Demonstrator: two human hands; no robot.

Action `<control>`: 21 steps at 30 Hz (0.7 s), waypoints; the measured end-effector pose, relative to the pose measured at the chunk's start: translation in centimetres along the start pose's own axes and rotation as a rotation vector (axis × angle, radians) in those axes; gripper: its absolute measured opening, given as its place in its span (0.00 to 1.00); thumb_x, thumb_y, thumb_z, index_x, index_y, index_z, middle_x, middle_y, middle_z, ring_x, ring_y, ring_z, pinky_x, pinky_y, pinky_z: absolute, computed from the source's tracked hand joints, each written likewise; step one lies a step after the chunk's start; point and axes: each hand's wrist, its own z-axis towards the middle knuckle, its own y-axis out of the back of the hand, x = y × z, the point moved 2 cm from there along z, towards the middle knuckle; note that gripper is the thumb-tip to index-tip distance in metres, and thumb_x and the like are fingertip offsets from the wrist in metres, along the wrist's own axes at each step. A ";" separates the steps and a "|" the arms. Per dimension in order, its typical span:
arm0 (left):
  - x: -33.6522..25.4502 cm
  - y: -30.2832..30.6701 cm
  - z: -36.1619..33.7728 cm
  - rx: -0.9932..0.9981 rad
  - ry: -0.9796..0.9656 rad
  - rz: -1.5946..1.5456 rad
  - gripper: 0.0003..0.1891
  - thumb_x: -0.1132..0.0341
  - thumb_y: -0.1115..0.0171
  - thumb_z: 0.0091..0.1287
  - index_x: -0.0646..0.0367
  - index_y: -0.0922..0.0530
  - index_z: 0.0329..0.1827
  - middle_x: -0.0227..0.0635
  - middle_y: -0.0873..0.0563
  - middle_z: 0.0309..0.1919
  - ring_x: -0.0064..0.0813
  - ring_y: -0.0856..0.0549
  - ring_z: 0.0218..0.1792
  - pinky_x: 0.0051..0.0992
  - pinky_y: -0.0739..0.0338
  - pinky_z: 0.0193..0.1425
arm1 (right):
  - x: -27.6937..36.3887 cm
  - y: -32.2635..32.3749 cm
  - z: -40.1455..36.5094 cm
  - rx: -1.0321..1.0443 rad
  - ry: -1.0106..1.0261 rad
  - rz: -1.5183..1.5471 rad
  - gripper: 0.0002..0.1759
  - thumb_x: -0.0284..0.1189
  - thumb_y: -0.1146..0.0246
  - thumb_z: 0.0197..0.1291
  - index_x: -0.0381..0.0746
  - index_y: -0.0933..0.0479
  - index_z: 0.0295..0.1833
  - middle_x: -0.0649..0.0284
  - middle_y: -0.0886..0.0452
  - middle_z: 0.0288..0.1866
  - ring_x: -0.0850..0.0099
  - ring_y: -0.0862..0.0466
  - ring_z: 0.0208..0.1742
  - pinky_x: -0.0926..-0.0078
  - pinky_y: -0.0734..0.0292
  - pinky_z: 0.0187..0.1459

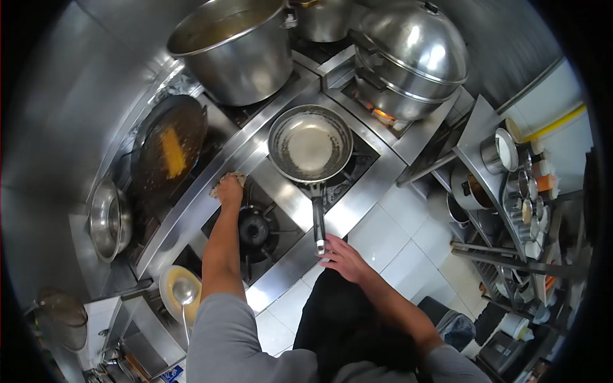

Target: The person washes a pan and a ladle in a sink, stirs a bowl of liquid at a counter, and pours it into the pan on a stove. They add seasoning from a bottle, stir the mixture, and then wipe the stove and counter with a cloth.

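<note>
On the stove (290,195), my left hand (230,187) is clutching a cloth (216,191), fingers curled; I'm holding my right hand (345,258), fingers loosely spread, beside the pan handle (318,216).

Through the head camera I look forward and down onto the stove (281,191), wearer's shirt (252,341) near at six o'clock.

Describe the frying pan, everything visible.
The frying pan is round and metallic-looking, with a dull pale base, dark-stained inner walls and a long black handle with a pale tip. It sits upright on the stove, handle toward the picture's bottom, no food visible. The right grip is at the handle's end; contact is unclear.
</note>
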 end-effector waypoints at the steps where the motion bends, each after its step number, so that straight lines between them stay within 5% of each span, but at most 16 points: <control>1: -1.9 0.6 0.8 -0.053 -0.076 -0.030 0.12 0.65 0.42 0.68 0.60 0.13 0.43 0.53 0.11 0.46 0.52 0.11 0.47 0.49 0.17 0.53 | 0.1 -0.9 2.8 -0.035 -0.051 0.102 0.27 0.41 0.41 0.76 0.42 0.35 0.73 0.56 0.21 0.62 0.61 0.17 0.56 0.59 0.21 0.58; 2: -3.5 0.7 2.0 -0.062 -0.079 -0.043 0.12 0.65 0.42 0.68 0.60 0.13 0.43 0.53 0.11 0.46 0.52 0.11 0.47 0.49 0.17 0.53 | 1.2 -1.5 5.7 -0.059 -0.097 0.192 0.24 0.41 0.41 0.76 0.42 0.32 0.69 0.56 0.17 0.54 0.61 0.15 0.50 0.60 0.18 0.52; 3: -4.6 0.3 2.5 -0.042 -0.097 -0.044 0.11 0.66 0.42 0.67 0.60 0.12 0.42 0.53 0.11 0.44 0.52 0.11 0.45 0.49 0.16 0.50 | 3.0 -2.7 6.9 -0.072 -0.182 0.110 0.14 0.40 0.37 0.73 0.42 0.26 0.52 0.63 0.19 0.34 0.68 0.17 0.32 0.67 0.20 0.34; 5: -6.2 0.1 2.0 -0.005 -0.106 -0.048 0.10 0.67 0.41 0.67 0.60 0.12 0.40 0.53 0.11 0.41 0.52 0.10 0.43 0.48 0.15 0.47 | 5.1 -3.5 6.6 -0.322 -0.175 -0.263 0.14 0.39 0.32 0.69 0.45 0.27 0.37 0.70 0.27 0.22 0.76 0.25 0.20 0.73 0.30 0.22; 10: -14.3 -0.2 4.8 -0.239 -0.281 -0.183 0.08 0.70 0.39 0.63 0.57 0.12 0.35 0.50 0.11 0.33 0.51 0.10 0.36 0.47 0.15 0.42 | 12.5 0.4 -1.0 -0.340 -0.262 -0.409 0.17 0.35 0.27 0.64 0.47 0.31 0.31 0.74 0.32 0.17 0.80 0.33 0.14 0.77 0.38 0.18; 12: -18.8 -1.7 8.0 -0.037 -0.288 -0.158 0.07 0.69 0.39 0.62 0.56 0.11 0.35 0.49 0.11 0.35 0.51 0.10 0.37 0.45 0.14 0.41 | 14.9 2.9 -5.6 -0.333 -0.323 -0.482 0.16 0.33 0.27 0.64 0.47 0.30 0.32 0.74 0.31 0.17 0.81 0.33 0.15 0.77 0.39 0.18; 13: -21.8 -1.3 9.5 -0.137 -0.379 -0.234 0.08 0.68 0.39 0.64 0.56 0.11 0.35 0.50 0.11 0.40 0.50 0.10 0.39 0.44 0.14 0.41 | 15.6 4.1 -7.9 -0.387 -0.343 -0.517 0.16 0.33 0.27 0.63 0.46 0.29 0.32 0.73 0.31 0.17 0.81 0.32 0.15 0.78 0.40 0.18; 14: -25.1 -1.0 11.1 -0.303 -0.455 -0.268 0.09 0.65 0.39 0.67 0.56 0.12 0.40 0.51 0.11 0.43 0.49 0.10 0.41 0.45 0.15 0.45 | 16.1 5.0 -10.1 -0.444 -0.362 -0.550 0.15 0.32 0.27 0.63 0.46 0.29 0.32 0.73 0.30 0.17 0.82 0.32 0.15 0.78 0.41 0.18; 16: -31.1 -1.5 14.3 -0.233 -0.472 -0.392 0.14 0.65 0.42 0.70 0.57 0.14 0.54 0.53 0.13 0.51 0.53 0.13 0.51 0.45 0.18 0.58 | 17.3 6.3 -14.5 -0.540 -0.419 -0.615 0.15 0.31 0.27 0.63 0.45 0.28 0.33 0.72 0.29 0.17 0.81 0.31 0.15 0.78 0.40 0.18; 21: -41.3 -3.9 10.8 -0.287 -0.536 -0.223 0.19 0.64 0.49 0.72 0.58 0.17 0.61 0.56 0.20 0.65 0.59 0.23 0.66 0.53 0.33 0.74 | 17.0 9.2 -24.2 -0.633 -0.390 -0.389 0.15 0.25 0.27 0.60 0.42 0.29 0.29 0.68 0.27 0.18 0.78 0.30 0.14 0.76 0.38 0.16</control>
